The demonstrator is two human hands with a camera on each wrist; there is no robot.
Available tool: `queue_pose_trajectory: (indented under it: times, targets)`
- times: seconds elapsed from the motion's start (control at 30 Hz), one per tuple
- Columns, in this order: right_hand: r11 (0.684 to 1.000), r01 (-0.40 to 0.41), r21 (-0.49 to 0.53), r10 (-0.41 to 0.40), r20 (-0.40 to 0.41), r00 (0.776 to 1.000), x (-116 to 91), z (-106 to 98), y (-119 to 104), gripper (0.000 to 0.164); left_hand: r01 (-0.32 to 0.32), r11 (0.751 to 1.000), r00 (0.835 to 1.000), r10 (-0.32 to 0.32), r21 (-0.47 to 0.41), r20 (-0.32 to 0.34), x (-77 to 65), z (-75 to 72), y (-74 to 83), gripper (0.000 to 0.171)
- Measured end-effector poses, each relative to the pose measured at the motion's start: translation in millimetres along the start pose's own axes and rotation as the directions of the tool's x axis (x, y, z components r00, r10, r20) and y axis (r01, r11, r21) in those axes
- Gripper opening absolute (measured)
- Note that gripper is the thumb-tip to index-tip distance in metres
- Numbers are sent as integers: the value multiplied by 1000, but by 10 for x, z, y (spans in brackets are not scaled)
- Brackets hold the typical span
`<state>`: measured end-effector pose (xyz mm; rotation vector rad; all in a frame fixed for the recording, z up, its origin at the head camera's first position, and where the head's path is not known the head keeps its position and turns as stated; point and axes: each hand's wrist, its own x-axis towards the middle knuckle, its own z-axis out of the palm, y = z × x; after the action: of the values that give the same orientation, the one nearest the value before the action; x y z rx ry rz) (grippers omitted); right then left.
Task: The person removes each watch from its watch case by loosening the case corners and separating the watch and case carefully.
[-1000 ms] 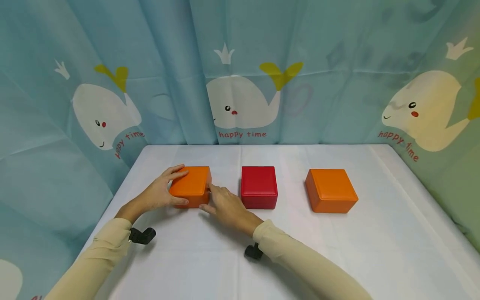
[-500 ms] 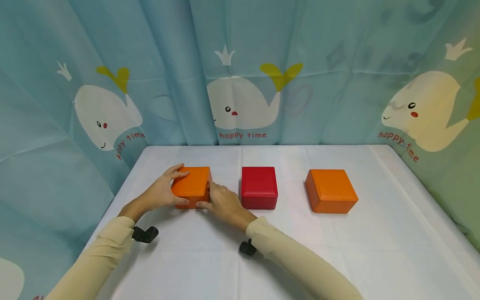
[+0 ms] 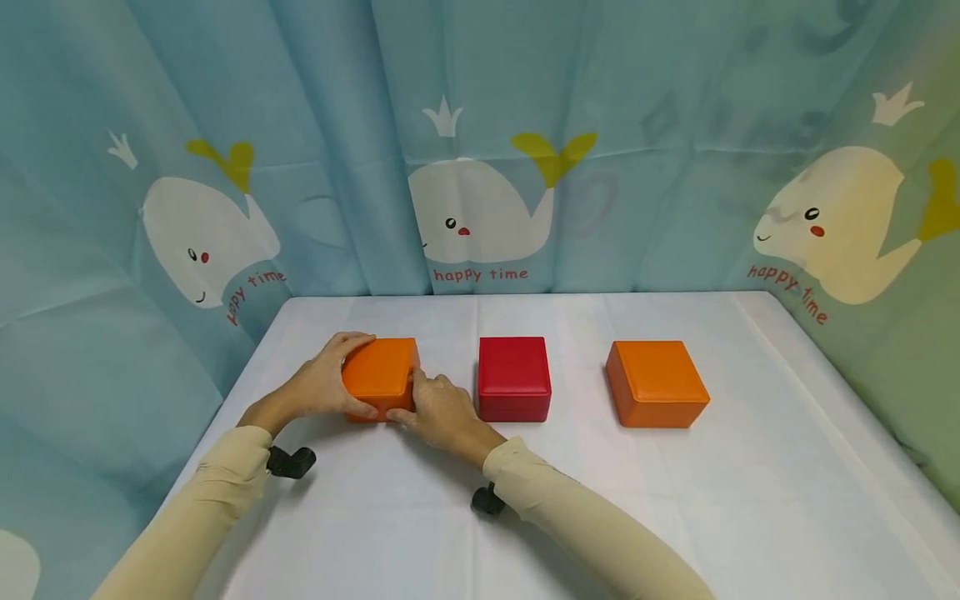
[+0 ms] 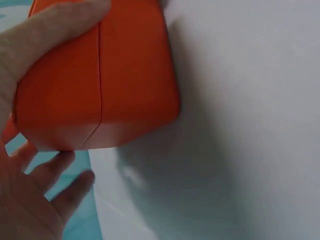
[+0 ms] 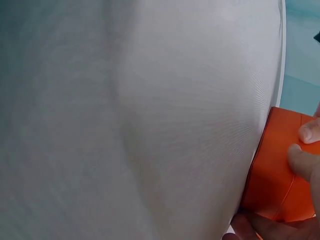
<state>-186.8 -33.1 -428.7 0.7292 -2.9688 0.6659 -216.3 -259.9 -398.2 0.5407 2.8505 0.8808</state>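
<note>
Leftmost orange box on white tabletop — blue whale-print curtain behind

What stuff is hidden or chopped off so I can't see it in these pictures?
Insides of the left orange box, red box and right orange box: head view, closed up.
Front left corner of the left orange box: head view, covered by the left hand.
That box's upper end: left wrist view, cut off by the top edge.
Most of the right hand: right wrist view, cut off by the right edge.
</note>
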Motion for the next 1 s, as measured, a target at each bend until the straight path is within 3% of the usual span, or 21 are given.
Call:
queue_pose_trajectory:
  times: [0.17, 0.57, 1.0]
  targets:
    - [1000, -1, -24, 1, 18, 1000, 6, 4, 4, 75, -28, 999, 1000, 28, 21, 1, 31, -16, -4, 111]
    - [998, 39, -43, -39, -10, 999, 27, 0, 20, 53, -14, 999, 1000, 13, 32, 21, 88, -99, 21, 108]
    - [999, -5, -53, 5, 0, 1000, 39, -17, -8, 48, 14, 998, 995, -7, -65, 97, 187, -230, 41, 105]
